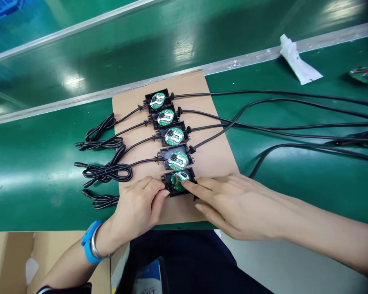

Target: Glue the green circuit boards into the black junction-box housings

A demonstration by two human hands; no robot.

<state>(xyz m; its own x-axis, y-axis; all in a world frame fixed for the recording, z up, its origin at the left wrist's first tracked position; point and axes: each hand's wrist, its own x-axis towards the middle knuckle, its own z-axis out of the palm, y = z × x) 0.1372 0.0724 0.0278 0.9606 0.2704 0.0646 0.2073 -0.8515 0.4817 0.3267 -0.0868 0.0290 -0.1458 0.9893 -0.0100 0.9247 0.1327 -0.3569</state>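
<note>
Nearest me on the cardboard lies a small open black plastic case (190,173) with a round green circuit board (178,185) and a red wire in it. My left hand (141,204) is closed, its thumb and index finger pinching the left end of this case, where the fingers hide the cable entry. Stretched from the right, my right hand (245,206) has its index fingertip on the board, with the other fingers loosely extended beside the case. Beyond it, several similar cases stand in a row, such as the farthest case (157,99), each holding a round green board.
Bundled black cables (107,171) with plugs lie left; long black cables (272,127) run off right. A cardboard sheet (199,85) covers part of the green table (43,179). Farther right are a crumpled white paper (299,63) and another green board (363,74). A metal strip (248,58) crosses behind.
</note>
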